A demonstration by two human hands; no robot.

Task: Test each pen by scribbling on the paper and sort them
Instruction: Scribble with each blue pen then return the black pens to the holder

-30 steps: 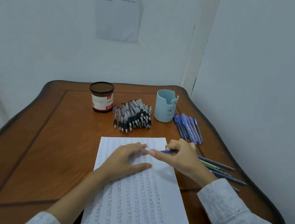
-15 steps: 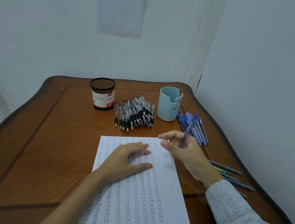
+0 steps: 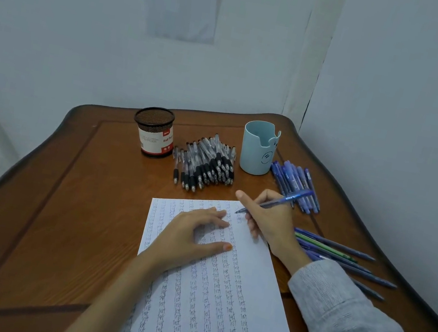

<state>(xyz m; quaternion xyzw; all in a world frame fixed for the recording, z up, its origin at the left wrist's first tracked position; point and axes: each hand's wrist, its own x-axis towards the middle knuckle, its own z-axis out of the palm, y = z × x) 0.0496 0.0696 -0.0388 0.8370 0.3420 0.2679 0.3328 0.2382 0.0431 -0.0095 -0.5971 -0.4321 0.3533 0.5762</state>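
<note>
Head: right hand (image 3: 269, 222) pinches blue pen (image 3: 285, 199); left hand (image 3: 187, 238), fingers (image 3: 213, 218) flat, on paper (image 3: 253, 295) (scribbles (image 3: 205, 304) illegible).

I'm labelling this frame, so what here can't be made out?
Head view only:
- Pen tip: too small to tell if it touches the paper.
- Notice: top cut off by the frame edge, text blurred.
- Loose pens: some ends hidden by the sleeve.
- Blue cup: bottom inside hidden by its wall.

Cup (image 3: 256, 155): pale blue, drawn face. Left of cup: clear pens (image 3: 206, 163), black grips; holder (image 3: 155, 137) dark mesh, red/white label. Right of cup: blue pens (image 3: 294, 179). Paper (image 3: 215, 311) white, scribble rows.
</note>
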